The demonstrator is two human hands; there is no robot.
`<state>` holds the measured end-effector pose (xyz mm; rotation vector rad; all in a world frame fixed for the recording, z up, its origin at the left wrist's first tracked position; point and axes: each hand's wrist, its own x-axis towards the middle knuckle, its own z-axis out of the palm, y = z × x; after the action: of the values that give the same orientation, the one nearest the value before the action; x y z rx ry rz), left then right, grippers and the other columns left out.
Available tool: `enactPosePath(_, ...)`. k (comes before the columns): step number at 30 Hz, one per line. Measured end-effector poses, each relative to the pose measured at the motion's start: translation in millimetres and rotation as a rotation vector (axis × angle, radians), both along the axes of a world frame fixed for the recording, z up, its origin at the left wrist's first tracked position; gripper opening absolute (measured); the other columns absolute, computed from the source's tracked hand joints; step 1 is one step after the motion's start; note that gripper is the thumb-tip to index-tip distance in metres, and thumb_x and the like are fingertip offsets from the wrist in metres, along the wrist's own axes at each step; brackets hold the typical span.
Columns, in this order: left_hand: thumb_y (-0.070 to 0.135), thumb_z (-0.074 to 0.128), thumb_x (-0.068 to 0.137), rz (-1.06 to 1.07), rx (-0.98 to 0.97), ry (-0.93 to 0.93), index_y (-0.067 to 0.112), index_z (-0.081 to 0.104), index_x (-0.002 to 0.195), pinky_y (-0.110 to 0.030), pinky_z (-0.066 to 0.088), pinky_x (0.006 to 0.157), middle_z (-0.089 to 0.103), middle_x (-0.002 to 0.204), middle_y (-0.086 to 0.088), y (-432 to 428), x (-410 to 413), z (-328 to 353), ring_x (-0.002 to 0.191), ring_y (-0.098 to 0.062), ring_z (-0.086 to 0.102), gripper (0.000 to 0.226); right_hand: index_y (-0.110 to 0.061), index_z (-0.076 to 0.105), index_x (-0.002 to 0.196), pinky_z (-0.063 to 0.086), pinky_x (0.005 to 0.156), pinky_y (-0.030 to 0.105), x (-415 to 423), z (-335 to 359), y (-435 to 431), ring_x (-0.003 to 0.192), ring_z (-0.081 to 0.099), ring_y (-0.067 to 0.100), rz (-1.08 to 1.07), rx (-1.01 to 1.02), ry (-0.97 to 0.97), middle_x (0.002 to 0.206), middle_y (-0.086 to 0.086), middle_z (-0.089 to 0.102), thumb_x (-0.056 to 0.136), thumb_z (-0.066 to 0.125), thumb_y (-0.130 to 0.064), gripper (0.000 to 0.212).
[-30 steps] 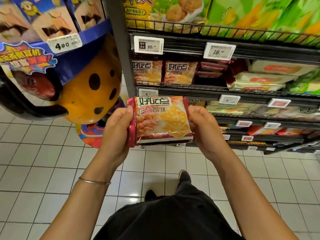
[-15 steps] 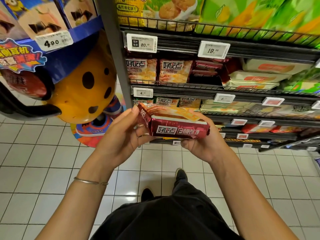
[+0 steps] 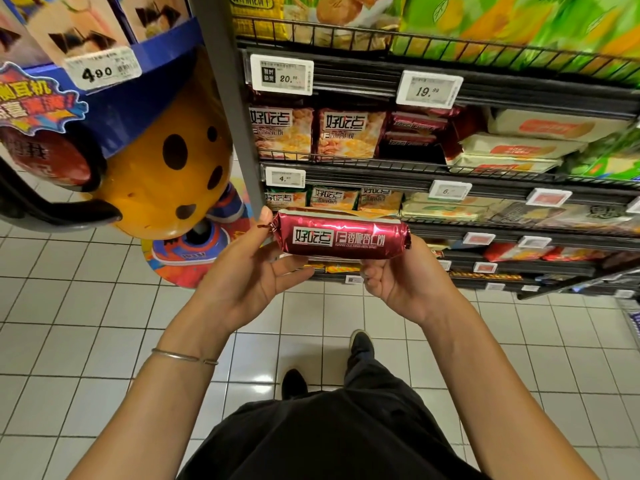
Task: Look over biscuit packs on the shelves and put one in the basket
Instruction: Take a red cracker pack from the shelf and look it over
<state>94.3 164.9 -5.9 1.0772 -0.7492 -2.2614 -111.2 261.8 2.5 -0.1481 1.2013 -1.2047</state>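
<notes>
A biscuit pack (image 3: 341, 237) in shiny dark red wrap with white lettering is held level in front of the shelves, its narrow red side turned towards me. My left hand (image 3: 252, 271) grips its left end, fingertips on the crimped seal and thumb under the pack. My right hand (image 3: 401, 282) grips the right end from below with curled fingers. Matching packs (image 3: 349, 133) stand face-out on the wire shelf (image 3: 381, 166) above. No basket is in view.
A grey shelf upright (image 3: 235, 109) stands just left of the pack. Left of it is a blue and orange promotional display (image 3: 156, 161) with a 4.90 price tag. Price labels line the shelf edges. White tiled floor (image 3: 86, 323) lies below, with my shoes and dark trousers.
Both hands have rolled the pack from its picture face towards me to its narrow red side, holding it a little lower and flatter.
</notes>
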Motion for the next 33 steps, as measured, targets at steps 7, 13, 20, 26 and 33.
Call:
enactPosePath(7, 0.04, 0.047, 0.11, -0.014, 0.014, 0.006, 0.018, 0.063, 0.136, -0.04, 0.066, 0.075, 0.076, 0.123, -0.013, 0.9, 3.2, 0.2, 0.1, -0.029, 0.078, 0.037, -0.01, 0.067, 0.12, 0.052, 0.045, 0.019, 2.4, -0.1, -0.7, 0.05, 0.061, 0.01, -0.002, -0.011, 0.032, 0.067, 0.003, 0.068, 0.108, 0.043, -0.028, 0.032)
enactPosePath(13, 0.044, 0.067, 0.091, -0.023, -0.019, 0.019, 0.017, 0.065, 0.134, -0.048, 0.064, 0.084, 0.072, 0.131, -0.016, 1.5, 9.6, 3.2, 0.118, -0.036, 0.071, 0.051, -0.013, 0.067, 0.119, 0.055, 0.047, 0.024, 4.1, -0.9, 3.7, 0.069, 0.072, 0.018, -0.004, 0.004, 0.057, 0.089, 0.011, 0.074, 0.105, 0.055, -0.04, 0.034)
enactPosePath(20, 0.029, 0.058, 0.1, 0.0, -0.241, -0.058, 0.015, 0.065, 0.137, -0.05, 0.061, 0.092, 0.069, 0.135, -0.016, 1.9, 12.3, 8.4, 0.129, -0.038, 0.064, 0.04, -0.015, 0.071, 0.112, 0.061, 0.061, 0.03, 6.9, -6.6, 4.0, 0.084, 0.073, 0.022, -0.005, 0.003, 0.064, 0.098, 0.01, 0.077, 0.099, 0.062, -0.045, 0.033)
enactPosePath(26, 0.035, 0.064, 0.093, -0.02, -0.407, -0.167, 0.02, 0.065, 0.135, -0.062, 0.049, 0.106, 0.075, 0.127, -0.008, 6.1, 13.5, 15.1, 0.122, -0.034, 0.068, 0.045, -0.018, 0.07, 0.105, 0.062, 0.07, 0.03, 8.5, -16.5, 2.4, 0.091, 0.076, 0.019, 0.014, -0.057, 0.15, 0.101, 0.007, 0.079, 0.105, 0.054, -0.038, 0.026)
enactPosePath(33, 0.015, 0.066, 0.09, -0.085, -0.428, -0.044, 0.01, 0.064, 0.135, -0.052, 0.055, 0.098, 0.075, 0.127, -0.012, 11.5, 13.4, 13.4, 0.116, -0.031, 0.072, 0.046, -0.01, 0.068, 0.123, 0.058, 0.07, 0.033, 7.7, -17.6, -2.3, 0.095, 0.073, 0.022, 0.018, -0.136, 0.302, 0.116, 0.013, 0.076, 0.106, 0.049, -0.025, 0.03)
